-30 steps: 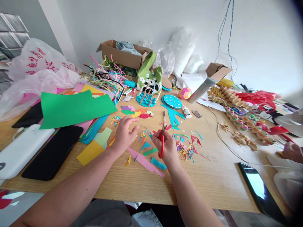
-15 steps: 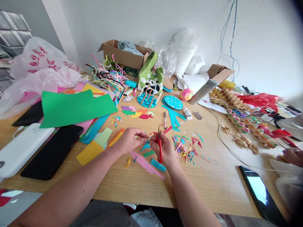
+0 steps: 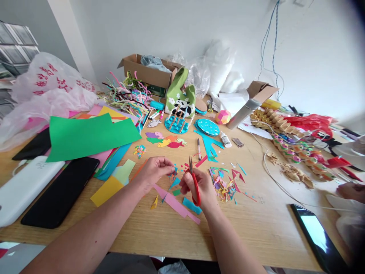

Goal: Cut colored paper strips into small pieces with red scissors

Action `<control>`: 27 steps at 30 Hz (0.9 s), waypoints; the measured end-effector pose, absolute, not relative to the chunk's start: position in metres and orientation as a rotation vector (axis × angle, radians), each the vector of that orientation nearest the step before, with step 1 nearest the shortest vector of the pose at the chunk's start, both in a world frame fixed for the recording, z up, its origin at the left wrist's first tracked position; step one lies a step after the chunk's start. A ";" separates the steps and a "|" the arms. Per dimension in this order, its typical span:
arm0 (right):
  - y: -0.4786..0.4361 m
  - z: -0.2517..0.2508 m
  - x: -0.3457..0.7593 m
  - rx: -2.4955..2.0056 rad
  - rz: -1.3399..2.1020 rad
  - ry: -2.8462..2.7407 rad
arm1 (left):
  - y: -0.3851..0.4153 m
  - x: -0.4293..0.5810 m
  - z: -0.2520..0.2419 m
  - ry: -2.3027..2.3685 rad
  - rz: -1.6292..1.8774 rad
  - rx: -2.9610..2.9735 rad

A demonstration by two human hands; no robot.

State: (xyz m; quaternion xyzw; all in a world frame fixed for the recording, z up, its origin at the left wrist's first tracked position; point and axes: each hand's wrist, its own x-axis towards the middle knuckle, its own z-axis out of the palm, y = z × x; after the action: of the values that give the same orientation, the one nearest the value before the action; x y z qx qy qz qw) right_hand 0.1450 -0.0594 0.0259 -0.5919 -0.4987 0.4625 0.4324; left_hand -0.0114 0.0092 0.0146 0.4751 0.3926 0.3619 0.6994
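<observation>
My right hand (image 3: 203,190) holds a pair of scissors (image 3: 196,186) by its red handles, the blades pointing away from me. To its left, my left hand (image 3: 155,171) is closed in a pinch; whatever is between its fingertips is too small to make out. Tiny red paper bits (image 3: 185,166) lie on the table just beyond the hands. Below them are a pink paper strip (image 3: 173,202) and a blue paper piece (image 3: 192,206). A heap of mixed paper scraps (image 3: 224,184) sits right of my right hand. Paper fish (image 3: 164,142) lie overlapped farther back.
Green paper (image 3: 85,137) covers coloured sheets at left, near a black phone (image 3: 61,194) and a white power bank (image 3: 31,190). A marker (image 3: 199,149) and a glue bottle (image 3: 225,139) lie ahead. At right are a phone (image 3: 316,232), a cable and another person's hand (image 3: 352,190).
My right hand has moved slightly down and away from my left, carrying the scissors. My left hand's fingertips have drawn a little left, still pinched. The whole view has shifted slightly.
</observation>
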 end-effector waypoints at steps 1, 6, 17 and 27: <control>-0.061 0.025 0.144 -1.469 1.225 -1.257 | 0.010 -0.011 0.014 0.876 0.848 0.986; -0.063 0.012 0.139 -1.430 1.464 -1.296 | 0.014 -0.011 0.010 0.842 0.982 0.719; -0.060 0.005 0.138 -1.529 1.449 -1.288 | 0.008 -0.011 0.014 0.830 0.914 0.610; -0.058 0.004 0.140 -1.486 1.455 -1.212 | 0.006 -0.008 0.011 0.848 0.854 0.683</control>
State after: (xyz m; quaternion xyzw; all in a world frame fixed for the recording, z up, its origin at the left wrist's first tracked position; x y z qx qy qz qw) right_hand 0.1398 -0.0575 0.0035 -0.5762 -0.4699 0.5641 0.3592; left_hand -0.0080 0.0058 0.0114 0.3147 0.3910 0.3936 0.7702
